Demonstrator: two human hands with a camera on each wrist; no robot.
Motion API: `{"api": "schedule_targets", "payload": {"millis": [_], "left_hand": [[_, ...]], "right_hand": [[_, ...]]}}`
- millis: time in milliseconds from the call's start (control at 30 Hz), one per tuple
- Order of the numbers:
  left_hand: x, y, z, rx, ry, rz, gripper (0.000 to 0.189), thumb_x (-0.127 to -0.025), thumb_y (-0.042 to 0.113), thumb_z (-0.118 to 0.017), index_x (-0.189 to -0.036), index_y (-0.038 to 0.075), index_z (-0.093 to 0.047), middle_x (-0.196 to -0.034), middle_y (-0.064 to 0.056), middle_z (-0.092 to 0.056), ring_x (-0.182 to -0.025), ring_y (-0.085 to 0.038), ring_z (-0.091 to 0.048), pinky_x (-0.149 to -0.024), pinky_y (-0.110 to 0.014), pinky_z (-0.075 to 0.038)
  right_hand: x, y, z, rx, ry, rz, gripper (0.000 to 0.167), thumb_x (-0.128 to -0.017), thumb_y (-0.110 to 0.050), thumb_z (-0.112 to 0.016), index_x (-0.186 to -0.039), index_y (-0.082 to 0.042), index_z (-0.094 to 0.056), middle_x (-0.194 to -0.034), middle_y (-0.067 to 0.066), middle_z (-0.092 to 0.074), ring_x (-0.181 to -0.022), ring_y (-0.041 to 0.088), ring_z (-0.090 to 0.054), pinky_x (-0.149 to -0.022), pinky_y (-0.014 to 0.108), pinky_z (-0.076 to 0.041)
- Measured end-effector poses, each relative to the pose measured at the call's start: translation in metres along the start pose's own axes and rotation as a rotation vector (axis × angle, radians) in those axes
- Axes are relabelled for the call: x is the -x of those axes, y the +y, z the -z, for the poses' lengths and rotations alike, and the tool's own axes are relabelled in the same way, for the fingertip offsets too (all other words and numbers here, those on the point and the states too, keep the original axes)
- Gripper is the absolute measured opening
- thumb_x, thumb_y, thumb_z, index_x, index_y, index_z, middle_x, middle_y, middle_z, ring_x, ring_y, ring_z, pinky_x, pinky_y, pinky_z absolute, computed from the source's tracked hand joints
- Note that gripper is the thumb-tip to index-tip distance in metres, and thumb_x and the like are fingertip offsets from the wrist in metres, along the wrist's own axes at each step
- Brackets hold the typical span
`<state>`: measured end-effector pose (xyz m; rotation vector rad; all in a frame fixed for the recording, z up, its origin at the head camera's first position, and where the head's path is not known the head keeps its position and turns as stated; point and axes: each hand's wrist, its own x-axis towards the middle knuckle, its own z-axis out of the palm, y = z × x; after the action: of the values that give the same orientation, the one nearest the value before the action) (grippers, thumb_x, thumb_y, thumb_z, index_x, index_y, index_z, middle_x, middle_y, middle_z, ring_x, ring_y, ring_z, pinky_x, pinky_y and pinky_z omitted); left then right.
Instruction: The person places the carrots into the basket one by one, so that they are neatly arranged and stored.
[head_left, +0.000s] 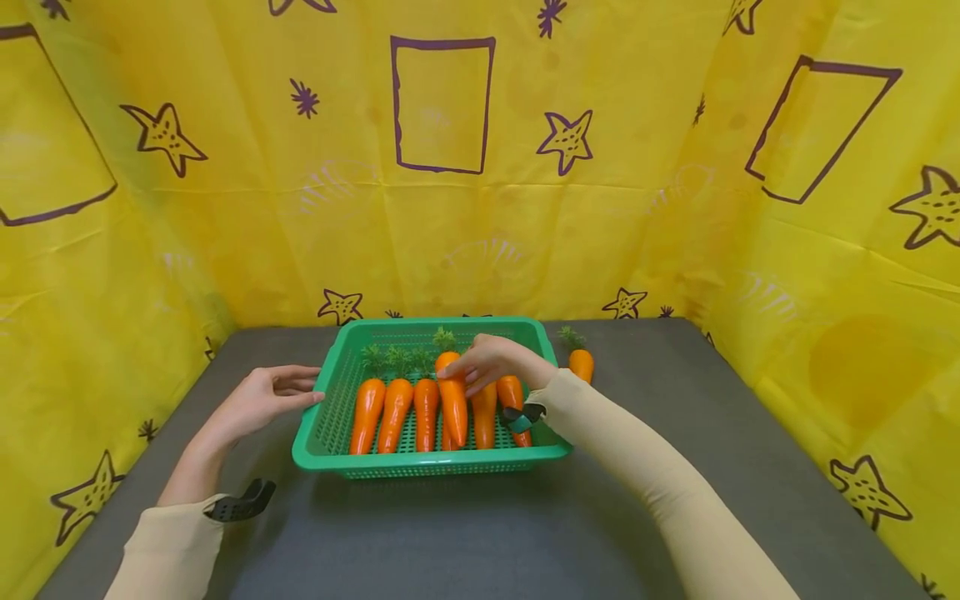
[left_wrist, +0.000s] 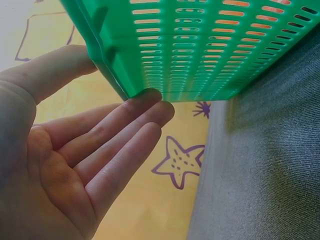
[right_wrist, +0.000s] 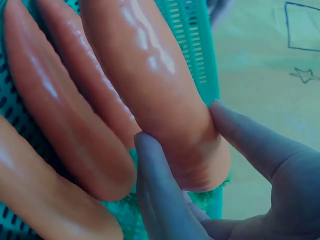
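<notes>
A green plastic basket (head_left: 420,461) with slotted walls holds several orange carrots with feathery green tops. My right hand (head_left: 498,358) pinches one carrot (head_left: 453,408) near its thick top end, tilted over the others. In the right wrist view, thumb and fingertips press on opposite sides of that carrot (right_wrist: 150,85). To its left, a row of carrots (head_left: 367,415) lies side by side; more lie right of it, partly under my right hand and wrist. At the basket's left side, my left hand (head_left: 262,402) touches the rim and outer wall with its fingers extended (left_wrist: 115,140).
One more carrot (head_left: 581,365) lies on the grey tabletop (head_left: 480,533) just right of the basket, partly hidden by my right forearm. Yellow cloth (head_left: 450,233) printed with purple stars and rectangles hangs behind and on both sides.
</notes>
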<state>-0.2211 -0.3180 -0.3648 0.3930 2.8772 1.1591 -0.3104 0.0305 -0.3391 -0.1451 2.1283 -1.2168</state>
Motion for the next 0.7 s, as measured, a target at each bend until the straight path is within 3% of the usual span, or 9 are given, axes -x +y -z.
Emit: {"api": "schedule_targets", "payload": {"millis": [300,567,700], "left_hand": [[0.000,0.000,0.000,-0.004,-0.003,0.003,0.060,-0.087,0.039,-0.068,-0.131,0.000,-0.054,-0.114,-0.019,-0.067,-0.103,-0.031,-0.066,-0.082,-0.042,-0.055],[0.000,0.002,0.000,0.006,-0.005,-0.006,0.058,-0.088,0.036,-0.068,-0.131,0.000,-0.054,-0.113,-0.019,-0.067,-0.102,-0.029,-0.066,-0.080,-0.039,-0.055],[0.000,0.003,0.001,0.008,-0.005,-0.020,0.057,-0.088,0.034,-0.068,-0.131,-0.002,-0.054,-0.113,-0.020,-0.067,-0.101,-0.030,-0.066,-0.080,-0.040,-0.055]], "right_hand": [[-0.013,0.005,-0.011,-0.001,-0.012,-0.007,0.058,-0.076,-0.022,-0.081,-0.117,0.007,-0.053,-0.111,0.019,-0.059,-0.089,0.024,-0.067,-0.077,0.035,-0.057],[-0.018,0.009,-0.018,0.017,0.052,0.013,0.062,-0.073,-0.028,-0.083,-0.114,0.005,-0.049,-0.106,0.017,-0.058,-0.087,0.025,-0.067,-0.076,0.034,-0.057],[-0.018,0.011,-0.020,0.051,0.084,0.003,0.058,-0.073,-0.032,-0.083,-0.111,0.002,-0.056,-0.106,0.014,-0.062,-0.090,0.023,-0.067,-0.073,0.032,-0.058]]}}
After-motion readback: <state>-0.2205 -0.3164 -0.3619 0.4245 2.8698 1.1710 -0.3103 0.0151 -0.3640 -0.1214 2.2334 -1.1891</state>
